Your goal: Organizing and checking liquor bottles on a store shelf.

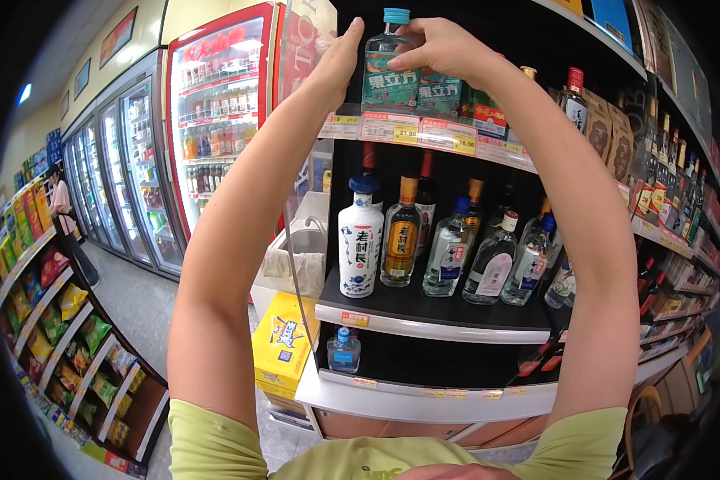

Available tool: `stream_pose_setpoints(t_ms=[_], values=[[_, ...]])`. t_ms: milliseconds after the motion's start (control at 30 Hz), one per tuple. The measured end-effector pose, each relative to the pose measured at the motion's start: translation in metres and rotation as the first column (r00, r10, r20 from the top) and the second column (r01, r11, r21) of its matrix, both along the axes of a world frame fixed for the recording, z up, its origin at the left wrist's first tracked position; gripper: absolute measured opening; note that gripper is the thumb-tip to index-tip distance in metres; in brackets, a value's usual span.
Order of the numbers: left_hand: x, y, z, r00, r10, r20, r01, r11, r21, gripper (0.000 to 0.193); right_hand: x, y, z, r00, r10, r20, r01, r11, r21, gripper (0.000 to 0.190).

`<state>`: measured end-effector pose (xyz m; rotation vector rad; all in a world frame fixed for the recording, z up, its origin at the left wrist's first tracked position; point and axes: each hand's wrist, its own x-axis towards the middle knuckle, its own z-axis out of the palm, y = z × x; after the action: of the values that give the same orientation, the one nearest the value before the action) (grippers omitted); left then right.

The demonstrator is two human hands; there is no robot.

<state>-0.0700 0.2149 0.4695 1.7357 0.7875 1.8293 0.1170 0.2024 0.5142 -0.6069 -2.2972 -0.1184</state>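
Observation:
A clear glass bottle with a turquoise cap and a green printed label [391, 81] stands upright at the left end of the upper shelf [390, 127]. My right hand [441, 48] holds it from the right, thumb across the front of the label. To the bottle's left is my left hand [338, 63], raised with the thumb up and a narrow gap between them; some of its fingers are hidden. Beside the held bottle stands a similar green-labelled bottle [440, 95], partly covered by my right hand. A red-and-green package [486, 115] sits further right.
Below, a white ceramic bottle [360, 240] and several glass liquor bottles line the middle shelf [432, 312]. A small blue bottle [343, 351] stands lower. A clear side panel [297, 240] borders the shelves. Left are a yellow carton [282, 348], a red-framed drinks fridge [222, 114] and a snack rack [78, 336].

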Motion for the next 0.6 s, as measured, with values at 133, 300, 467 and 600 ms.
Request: stream_pose_setpoints(t_ms=[133,300,467,600], values=[[0.0,0.013,0.004,0.998,0.049,0.049,-0.044,0.994,-0.101,0.087,-0.002,0.0,-0.002,0.999,-0.033,-0.002,0.032,0.994,-0.108,0.065],[-0.005,0.022,0.006,0.998,0.047,0.035,-0.041,0.989,-0.145,0.08,-0.005,0.005,-0.003,0.998,-0.049,-0.045,0.043,0.991,-0.129,0.062],[-0.004,0.018,0.007,1.0,0.008,-0.029,-0.013,0.983,-0.183,0.073,-0.008,0.014,-0.002,0.996,-0.064,-0.068,0.053,0.985,-0.163,0.057],[0.001,0.012,0.006,0.999,-0.032,-0.039,0.022,0.976,-0.215,0.072,-0.009,0.019,0.002,0.995,-0.086,-0.052,0.074,0.977,-0.198,0.055]])
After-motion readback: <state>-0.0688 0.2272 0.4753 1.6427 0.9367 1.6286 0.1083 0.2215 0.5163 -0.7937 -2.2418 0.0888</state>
